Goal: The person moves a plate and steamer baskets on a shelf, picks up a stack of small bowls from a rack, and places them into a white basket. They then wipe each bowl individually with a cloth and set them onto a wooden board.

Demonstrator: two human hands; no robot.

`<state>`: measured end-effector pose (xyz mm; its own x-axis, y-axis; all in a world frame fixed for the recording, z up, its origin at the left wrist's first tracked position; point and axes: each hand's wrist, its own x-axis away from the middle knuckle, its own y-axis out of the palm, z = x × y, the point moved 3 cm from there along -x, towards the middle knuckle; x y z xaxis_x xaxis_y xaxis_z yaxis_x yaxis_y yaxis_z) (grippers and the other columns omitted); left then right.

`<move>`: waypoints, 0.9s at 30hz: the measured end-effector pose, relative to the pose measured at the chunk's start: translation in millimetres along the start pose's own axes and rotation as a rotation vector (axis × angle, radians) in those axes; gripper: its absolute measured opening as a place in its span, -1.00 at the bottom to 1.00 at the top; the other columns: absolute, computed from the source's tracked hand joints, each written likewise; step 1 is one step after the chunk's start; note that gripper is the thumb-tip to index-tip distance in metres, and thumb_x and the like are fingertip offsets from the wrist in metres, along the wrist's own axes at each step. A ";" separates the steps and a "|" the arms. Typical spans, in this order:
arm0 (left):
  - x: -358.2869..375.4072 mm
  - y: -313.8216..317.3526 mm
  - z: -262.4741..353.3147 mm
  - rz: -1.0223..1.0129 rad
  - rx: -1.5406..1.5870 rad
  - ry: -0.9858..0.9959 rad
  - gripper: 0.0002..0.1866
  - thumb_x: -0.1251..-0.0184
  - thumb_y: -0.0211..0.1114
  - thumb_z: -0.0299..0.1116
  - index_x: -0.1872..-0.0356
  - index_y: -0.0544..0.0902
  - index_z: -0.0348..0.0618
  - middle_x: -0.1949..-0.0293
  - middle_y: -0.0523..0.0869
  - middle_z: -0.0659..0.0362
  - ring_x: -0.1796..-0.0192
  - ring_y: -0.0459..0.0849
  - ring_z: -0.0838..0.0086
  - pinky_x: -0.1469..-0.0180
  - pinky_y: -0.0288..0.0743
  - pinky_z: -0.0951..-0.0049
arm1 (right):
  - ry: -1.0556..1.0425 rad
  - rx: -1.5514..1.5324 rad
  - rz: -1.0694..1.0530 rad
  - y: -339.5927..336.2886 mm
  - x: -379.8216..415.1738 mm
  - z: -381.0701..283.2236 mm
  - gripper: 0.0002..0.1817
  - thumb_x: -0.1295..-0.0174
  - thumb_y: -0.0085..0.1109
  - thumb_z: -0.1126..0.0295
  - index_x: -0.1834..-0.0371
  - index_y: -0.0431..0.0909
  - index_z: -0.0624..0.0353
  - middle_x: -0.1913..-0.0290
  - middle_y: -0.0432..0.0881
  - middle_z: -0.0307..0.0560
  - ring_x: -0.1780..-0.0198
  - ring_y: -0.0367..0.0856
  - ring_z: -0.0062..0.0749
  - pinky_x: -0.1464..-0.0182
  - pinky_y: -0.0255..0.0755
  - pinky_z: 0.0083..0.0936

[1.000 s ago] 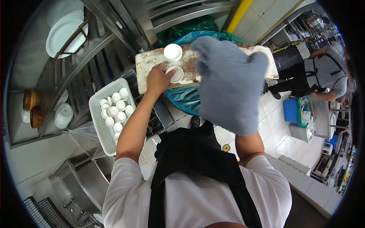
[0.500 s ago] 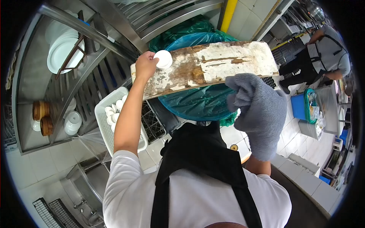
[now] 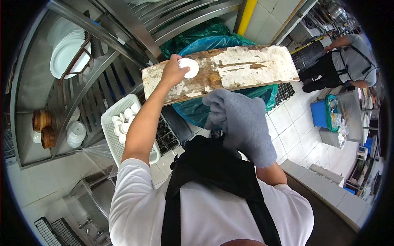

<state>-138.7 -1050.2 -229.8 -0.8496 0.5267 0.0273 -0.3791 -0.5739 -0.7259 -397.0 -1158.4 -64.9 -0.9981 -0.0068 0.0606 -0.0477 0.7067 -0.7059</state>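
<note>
My left hand (image 3: 174,73) grips a small round white dish (image 3: 188,68), or a short stack of them, over the left part of a worn wooden board (image 3: 254,65). A thick grey towel (image 3: 246,123) covers my right hand, so its fingers are hidden; the towel hangs in front of the board's near edge. Beneath the board is a round bin lined with a blue-green bag (image 3: 193,112). Several small white dishes lie in a white plastic basket (image 3: 107,123), left of my left forearm.
On the left, a metal rack holds stacked white plates (image 3: 69,55), bowls (image 3: 76,133) and bamboo steamers (image 3: 48,136). A co-worker (image 3: 353,61) stands at the upper right, near a blue container (image 3: 319,115). A sink (image 3: 92,207) is at the lower left.
My left hand has moved right along the board with the white dish. The towel on my right hand has moved left, closer to my left hand.
</note>
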 end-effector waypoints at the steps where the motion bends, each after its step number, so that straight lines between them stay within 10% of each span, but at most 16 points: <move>1: 0.7 2.1 -1.0 0.036 0.021 0.040 -0.44 -0.11 0.47 -0.25 -0.09 0.46 -0.24 0.00 0.65 -0.10 0.07 0.71 0.12 0.09 0.58 0.28 | 0.009 -0.044 0.046 4.9 -0.9 -1.5 -0.48 0.24 0.30 0.62 0.09 0.42 0.15 0.28 0.55 -0.20 0.16 0.64 -0.40 0.25 0.35 -0.55; 6: 63.3 -4.3 52.9 -0.303 0.777 -0.147 -0.49 -0.15 0.47 -0.36 -0.12 0.49 -0.14 0.11 0.67 0.16 0.14 0.70 0.47 0.28 0.61 0.48 | 0.087 -0.204 0.303 20.5 0.0 11.1 -0.33 0.16 0.35 0.46 -0.15 0.38 0.21 0.04 0.58 -0.07 -0.02 0.61 -0.28 0.17 0.35 -0.48; 9: 115.8 -0.5 106.4 -0.405 0.587 0.053 -0.56 -0.17 0.48 -0.36 -0.06 0.56 -0.17 0.12 0.67 0.17 0.13 0.67 0.51 0.17 0.59 0.49 | 0.012 0.164 0.630 31.8 4.8 18.0 -0.35 0.06 0.40 0.27 -0.19 0.45 0.07 -0.21 0.54 -0.07 -0.27 0.46 -0.22 -0.12 0.18 -0.21; 16: 148.7 13.7 153.0 -0.374 0.279 0.463 -0.46 -0.46 0.14 0.05 -0.10 0.62 -0.27 0.20 0.63 0.15 0.23 0.59 0.43 0.13 0.51 0.48 | -0.016 -0.036 0.663 10.5 46.9 19.9 -0.54 0.06 0.43 0.31 0.05 0.57 0.15 -0.04 0.60 -0.03 -0.07 0.55 -0.18 0.01 0.33 -0.30; 19: 113.2 15.7 161.5 -0.794 0.384 0.100 -0.52 -0.45 0.19 0.00 -0.09 0.64 -0.22 0.12 0.69 0.15 0.18 0.61 0.50 0.15 0.53 0.46 | 0.057 -0.197 0.761 9.1 72.7 24.0 -0.61 0.05 0.45 0.36 0.13 0.60 0.21 0.11 0.66 -0.01 0.10 0.63 -0.16 0.10 0.45 -0.35; 23: -26.5 45.8 108.2 -0.072 -0.303 0.648 -0.41 -0.19 0.37 0.04 -0.05 0.65 -0.29 0.04 0.72 -0.15 0.00 0.71 0.20 -0.05 0.52 0.32 | 0.145 -0.189 0.746 6.8 108.0 32.6 -0.52 -0.03 0.36 0.50 -0.08 0.51 0.26 0.02 0.62 -0.07 0.03 0.63 -0.31 -0.07 0.47 -0.45; 27: -113.1 74.1 55.7 -0.310 -0.296 0.453 -0.47 -0.22 0.36 -0.02 0.00 0.66 -0.30 0.14 0.74 0.01 0.07 0.68 0.28 -0.03 0.49 0.35 | 0.202 -0.213 0.770 -9.8 130.2 40.5 -0.54 -0.06 0.34 0.52 -0.08 0.50 0.29 0.09 0.64 -0.09 0.10 0.64 -0.38 -0.01 0.49 -0.49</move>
<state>-91.2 -1187.2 -248.4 -0.4519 0.8919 0.0199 -0.4103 -0.1880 -0.8923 -528.0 -1194.9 -78.6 -0.7211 0.6479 -0.2454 0.6760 0.5805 -0.4540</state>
